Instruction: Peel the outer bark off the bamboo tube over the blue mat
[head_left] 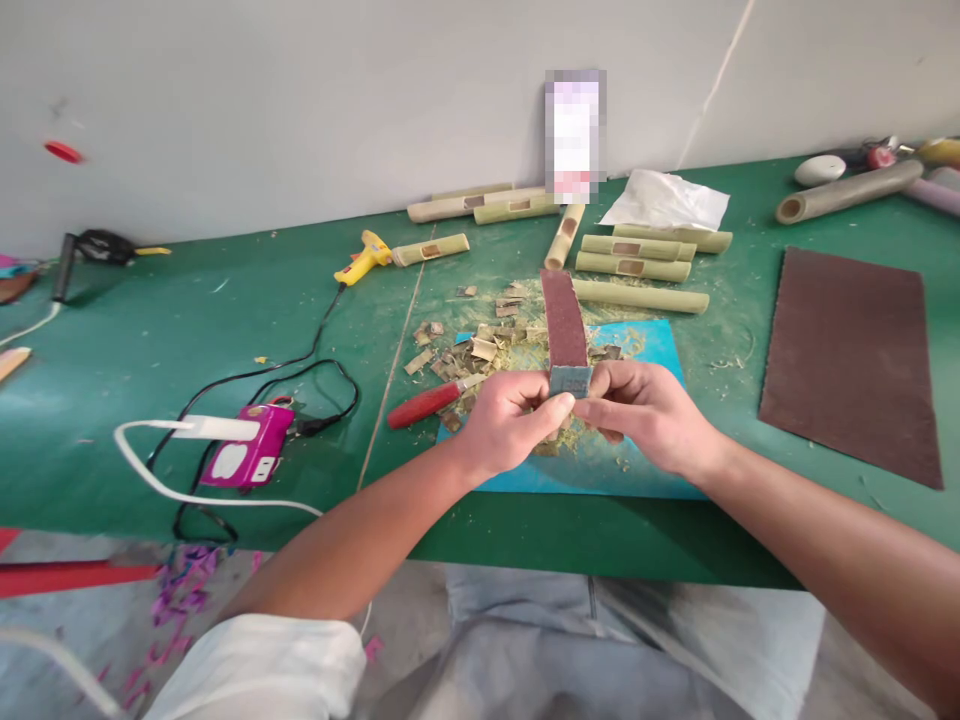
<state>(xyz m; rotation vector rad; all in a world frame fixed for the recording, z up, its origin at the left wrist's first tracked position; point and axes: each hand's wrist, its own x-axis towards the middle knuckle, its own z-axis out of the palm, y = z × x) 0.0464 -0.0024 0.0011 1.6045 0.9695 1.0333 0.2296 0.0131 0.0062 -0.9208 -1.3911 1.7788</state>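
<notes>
Between my two hands I hold a narrow strip of brown sandpaper (565,320), its near end folded over so the grey printed backing shows. My left hand (511,420) pinches that folded end from the left, thumb on top. From the right, my right hand (646,410) grips the same end with thumb and fingers closed. Below and around them lies a blue sheet (645,475) strewn with bamboo chips (484,348) and dust. Just left of my left hand rests a knife with a red handle (424,404).
Behind the hands lie several bamboo tubes (641,295), some with cut windows. A larger sandpaper sheet (851,360) is at right. At left are a yellow glue gun (364,260) and a pink power strip (251,448) with cords. A blurred phone-like panel (575,135) leans on the wall.
</notes>
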